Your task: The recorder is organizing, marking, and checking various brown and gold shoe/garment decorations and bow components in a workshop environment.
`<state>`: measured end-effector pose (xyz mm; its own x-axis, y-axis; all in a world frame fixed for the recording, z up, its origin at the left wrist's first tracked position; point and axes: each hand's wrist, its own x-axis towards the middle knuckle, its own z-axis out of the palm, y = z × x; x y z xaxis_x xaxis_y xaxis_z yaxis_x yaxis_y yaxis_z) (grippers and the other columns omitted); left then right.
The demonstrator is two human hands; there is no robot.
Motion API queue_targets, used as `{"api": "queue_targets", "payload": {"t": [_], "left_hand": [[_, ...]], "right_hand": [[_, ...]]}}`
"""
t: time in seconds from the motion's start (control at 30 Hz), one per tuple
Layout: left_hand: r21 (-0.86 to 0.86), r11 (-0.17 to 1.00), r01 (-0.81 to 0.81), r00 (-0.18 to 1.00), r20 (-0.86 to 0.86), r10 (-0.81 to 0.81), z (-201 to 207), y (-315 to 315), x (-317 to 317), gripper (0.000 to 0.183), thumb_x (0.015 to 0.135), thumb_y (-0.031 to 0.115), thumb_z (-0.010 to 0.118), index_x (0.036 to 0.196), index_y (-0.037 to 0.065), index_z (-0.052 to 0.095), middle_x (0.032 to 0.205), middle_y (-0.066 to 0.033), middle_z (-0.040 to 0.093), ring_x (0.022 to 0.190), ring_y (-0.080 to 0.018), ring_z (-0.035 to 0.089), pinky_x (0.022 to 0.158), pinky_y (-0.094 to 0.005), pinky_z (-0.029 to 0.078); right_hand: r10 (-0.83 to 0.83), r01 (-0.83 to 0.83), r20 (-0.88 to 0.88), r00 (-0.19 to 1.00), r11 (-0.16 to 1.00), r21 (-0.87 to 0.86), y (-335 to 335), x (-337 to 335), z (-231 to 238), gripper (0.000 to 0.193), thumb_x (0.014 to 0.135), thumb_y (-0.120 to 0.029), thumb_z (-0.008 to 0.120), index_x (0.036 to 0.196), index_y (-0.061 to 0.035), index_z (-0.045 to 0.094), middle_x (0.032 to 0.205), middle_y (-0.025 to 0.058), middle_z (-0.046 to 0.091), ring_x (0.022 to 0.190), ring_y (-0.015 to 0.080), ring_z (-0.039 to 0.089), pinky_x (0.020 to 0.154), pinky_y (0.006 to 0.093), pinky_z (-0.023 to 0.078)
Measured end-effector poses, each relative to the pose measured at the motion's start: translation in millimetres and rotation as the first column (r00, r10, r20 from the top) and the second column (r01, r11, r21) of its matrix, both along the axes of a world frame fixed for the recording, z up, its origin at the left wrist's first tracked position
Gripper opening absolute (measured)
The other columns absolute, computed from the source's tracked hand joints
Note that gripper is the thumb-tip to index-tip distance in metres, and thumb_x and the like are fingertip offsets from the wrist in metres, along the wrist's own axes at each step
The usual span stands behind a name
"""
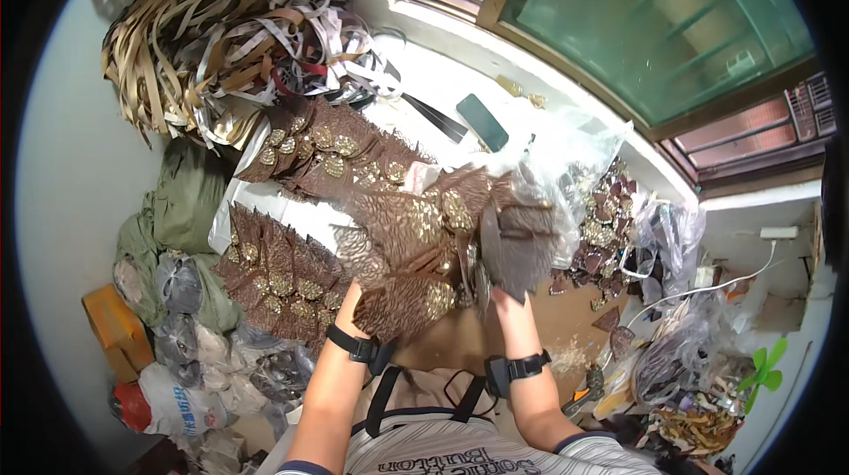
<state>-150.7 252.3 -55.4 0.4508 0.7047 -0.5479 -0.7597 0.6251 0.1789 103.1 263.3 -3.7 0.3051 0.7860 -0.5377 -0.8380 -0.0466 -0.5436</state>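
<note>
- Two bare hands reach up into one bundle of brown patterned pieces with gold sparkly patches (416, 227), which sits in the middle, in front of the person.
- Left hand (353, 305): at the bundle's near left side, mostly covered by it; I cannot tell how its fingers are set.
- Right hand (508, 300): under dark, smooth flaps at the bundle's right side; its fingers are hidden too, so I cannot tell whether they pinch.
- Both wrists wear black straps (528, 363).
- Similar brown pieces lie in a pile at the left (279, 276) and another pile farther back (323, 141).
- Beyond the bundle, a phone (483, 123) lies beside black strips (435, 117) on a white sheet (433, 70).
- Clear plastic (584, 146) is at the right, near small shiny brown pieces (604, 232).
- Tangled ribbons (203, 42) heap up at the back left.
</note>
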Motion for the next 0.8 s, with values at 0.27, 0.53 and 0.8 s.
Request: {"api": "queue_targets", "payload": {"t": [0.27,0.53,0.8], "left_hand": [[0.362,0.852,0.379,0.645,-0.763,0.037,-25,92,35,0.053,0.102,0.030,0.037,0.149,0.017,0.018,0.076,-0.0029,0.051,0.061,-0.0107,0.050,0.054,-0.0205,0.043],[0.294,0.879,0.375,0.795,-0.589,-0.142,14,115,55,0.059,0.101,0.038,0.033,0.150,0.026,0.002,0.073,-0.0046,0.054,0.049,-0.0119,0.054,0.042,-0.0256,0.050],[0.471,0.823,0.318,0.721,-0.684,0.113,45,142,85,0.040,0.101,0.028,0.038,0.135,0.007,0.037,0.090,-0.0084,0.061,0.050,-0.0115,0.057,0.043,-0.0220,0.050]], "right_hand": [[-0.200,0.068,-0.267,0.943,0.899,-0.432,61,33,-102,0.034,0.089,-0.026,0.052,0.114,-0.0049,0.060,0.103,0.0106,0.067,0.088,0.0236,0.065,0.082,0.0370,0.054],[0.029,-0.125,-0.299,0.954,0.943,-0.307,61,130,-178,0.032,0.085,-0.013,0.059,0.117,-0.0132,0.059,0.103,0.0083,0.064,0.094,0.0273,0.062,0.079,0.0487,0.051],[0.237,-0.150,0.337,0.911,0.953,-0.264,68,138,-174,0.077,0.070,-0.002,0.075,0.138,-0.0148,0.042,0.135,0.0069,0.046,0.124,0.0254,0.042,0.105,0.0393,0.030]]}}
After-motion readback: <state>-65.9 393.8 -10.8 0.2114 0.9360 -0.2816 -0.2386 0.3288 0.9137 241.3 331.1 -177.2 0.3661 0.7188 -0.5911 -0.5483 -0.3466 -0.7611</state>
